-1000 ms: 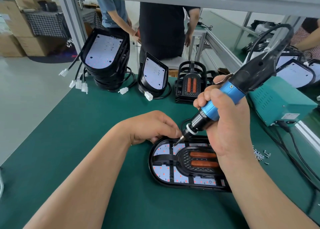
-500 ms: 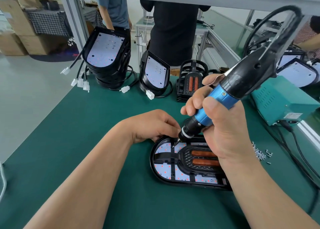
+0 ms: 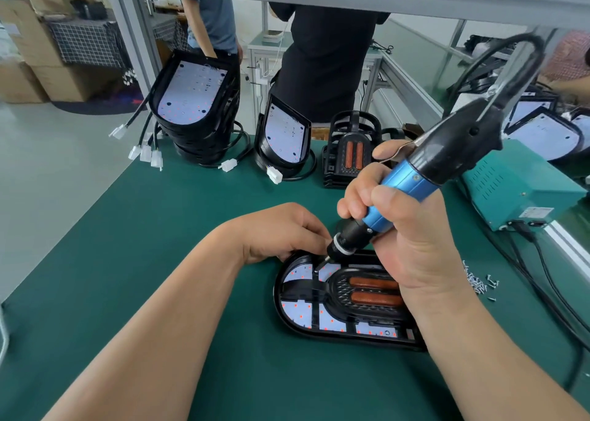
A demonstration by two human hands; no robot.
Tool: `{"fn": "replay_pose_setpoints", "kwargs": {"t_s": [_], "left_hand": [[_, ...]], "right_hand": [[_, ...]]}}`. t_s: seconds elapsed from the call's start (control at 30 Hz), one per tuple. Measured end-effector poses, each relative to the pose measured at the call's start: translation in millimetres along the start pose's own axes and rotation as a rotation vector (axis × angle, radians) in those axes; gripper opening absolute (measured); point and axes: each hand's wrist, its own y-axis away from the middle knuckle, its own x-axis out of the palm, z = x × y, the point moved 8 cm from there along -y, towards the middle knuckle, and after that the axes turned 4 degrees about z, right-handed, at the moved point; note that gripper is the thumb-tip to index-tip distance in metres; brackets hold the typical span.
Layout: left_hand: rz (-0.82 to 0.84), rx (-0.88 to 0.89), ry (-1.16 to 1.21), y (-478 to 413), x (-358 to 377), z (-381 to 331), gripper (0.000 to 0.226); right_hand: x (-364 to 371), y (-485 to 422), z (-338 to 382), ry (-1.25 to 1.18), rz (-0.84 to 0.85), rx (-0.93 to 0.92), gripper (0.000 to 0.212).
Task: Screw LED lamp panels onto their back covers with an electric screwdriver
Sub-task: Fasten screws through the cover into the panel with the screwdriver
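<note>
Head view: dark green bench mat (image 3: 134, 261) underlying everything. Flat on it, near the middle, black oval plastic lamp housing (image 3: 338, 293) with a white LED panel dotted red and two orange bars under a black grille. Beyond that housing and to its left, leaning stack of black housings faced with white LED panels (image 3: 191, 101), cables with white connectors trailing out. To the housing's right and further back, teal metal power box (image 3: 523, 194). Straight beyond the housing, smaller leaning pair of the same lamps (image 3: 285, 132) and a stack of black grille covers (image 3: 349, 152). Over the housing, blue and black electric screwdriver (image 3: 412, 179), tilted, bit tip down on the panel's far left part. Right hand (image 3: 418, 248) wrapped tight round the blue barrel. Left hand (image 3: 281, 232) at the housing's far rim, fingers curled just beside the bit; impossible to tell whether pinching anything. Just right of the housing, small heap of silver screws (image 3: 478, 282).
</note>
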Motion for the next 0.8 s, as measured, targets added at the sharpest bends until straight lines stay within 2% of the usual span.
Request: {"fn": "replay_pose_setpoints", "kwargs": {"t_s": [0.07,0.23,0.3,0.4,0.67,0.8], "left_hand": [[0.006,0.002,0.008,0,-1,2,0.009],[0.025,0.027,-0.002,1,0,1,0.019],[0.020,0.026,0.028,1,0,1,0.012],[-0.001,0.018,0.073,-2,-1,3,0.018],[-0.149,0.008,0.507,-11,-12,11,0.029],[-0.155,0.058,0.602,-15,-10,8,0.020]], "right_hand": [[-9,0,1,-0.062,-0.077,-0.031,0.034],[-38,-2,12,-0.262,-0.247,-0.101,0.029],[-51,-1,15,-0.297,-0.309,-0.115,0.025],[-69,2,16,-0.325,-0.403,-0.127,0.019],[-85,8,3,-0.371,-0.523,-0.115,0.015],[-86,8,2,-0.385,-0.544,-0.120,0.014]]}}
